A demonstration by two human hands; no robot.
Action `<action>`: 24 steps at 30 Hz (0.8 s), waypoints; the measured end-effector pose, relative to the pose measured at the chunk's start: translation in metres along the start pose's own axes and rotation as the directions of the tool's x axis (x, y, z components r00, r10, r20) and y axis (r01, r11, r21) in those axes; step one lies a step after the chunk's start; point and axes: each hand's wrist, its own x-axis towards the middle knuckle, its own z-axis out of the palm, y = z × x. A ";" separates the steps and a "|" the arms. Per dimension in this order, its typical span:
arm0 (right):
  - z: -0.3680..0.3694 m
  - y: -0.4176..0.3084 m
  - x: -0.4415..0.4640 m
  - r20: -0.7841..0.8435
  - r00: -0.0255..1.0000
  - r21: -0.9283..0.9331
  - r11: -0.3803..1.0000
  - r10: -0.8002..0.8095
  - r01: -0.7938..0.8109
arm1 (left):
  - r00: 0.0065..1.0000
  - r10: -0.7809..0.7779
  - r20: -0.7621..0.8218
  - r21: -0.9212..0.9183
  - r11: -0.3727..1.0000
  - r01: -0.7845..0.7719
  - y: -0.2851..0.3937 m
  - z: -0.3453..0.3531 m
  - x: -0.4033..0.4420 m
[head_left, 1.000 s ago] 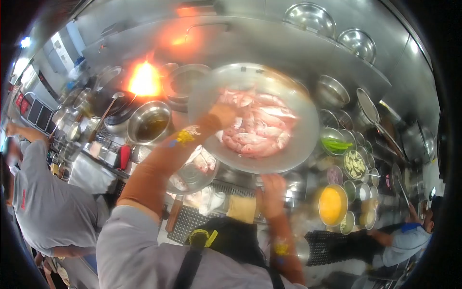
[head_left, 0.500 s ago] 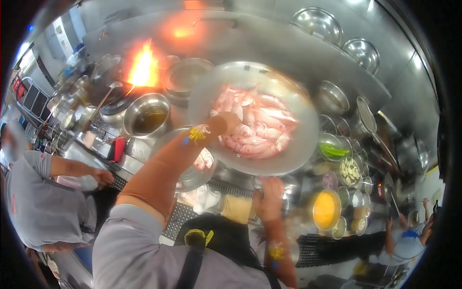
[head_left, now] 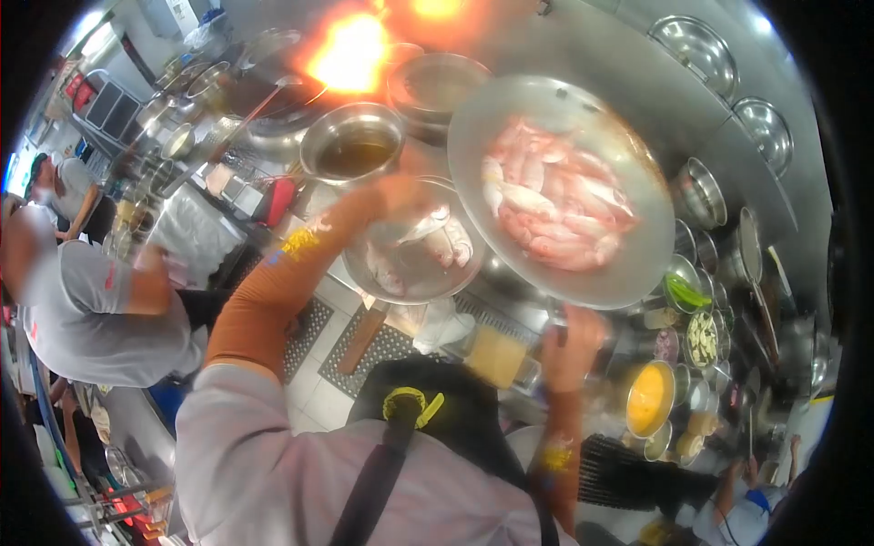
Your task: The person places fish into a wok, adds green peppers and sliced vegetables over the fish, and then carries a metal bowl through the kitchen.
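My right hand point(head_left: 572, 344) grips the short handle of a large wok point(head_left: 473, 196), fingers wrapped around it. The wok is tilted and holds a heap of pinkish whole fish point(head_left: 557, 205). My left hand point(head_left: 411, 182) is at the far rim of a steel bowl point(head_left: 364, 289), left of the wok; motion blurs its fingers, so I cannot see whether it holds anything. In the bowl lie several pale pink fish point(head_left: 442, 238). Both my forearms wear orange-brown sleeves with yellow and blue marks.
A tall flame point(head_left: 350, 59) burns at the back left. Near it stands a pot of brown liquid point(head_left: 353, 150). To the right are a bowl of orange-yellow liquid point(head_left: 650, 399), green peppers point(head_left: 687, 291) and sliced pieces point(head_left: 702, 338). A co-worker point(head_left: 100, 305) stands at the left.
My left hand has left the fish in the wok and moved left to the steel bowl. My right hand keeps its hold on the wok. The view has shifted left.
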 end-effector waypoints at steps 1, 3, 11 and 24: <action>-0.001 0.000 0.000 -0.003 1.000 0.002 1.000 -0.010 0.010 | 0.985 0.071 0.155 0.020 0.997 -0.075 -0.021 0.045 -0.003; -0.001 0.003 0.000 -0.009 1.000 -0.011 1.000 -0.020 0.020 | 0.923 0.196 0.330 -0.062 0.981 -0.186 -0.048 0.119 -0.016; -0.006 -0.002 0.001 0.021 0.999 -0.028 0.999 0.040 -0.039 | 0.875 0.007 0.484 0.057 0.998 -0.039 -0.005 0.106 -0.042; -0.006 0.000 -0.002 -0.055 0.998 0.010 0.999 0.042 -0.041 | 0.947 -0.207 0.244 -0.075 0.970 0.232 0.014 0.016 -0.046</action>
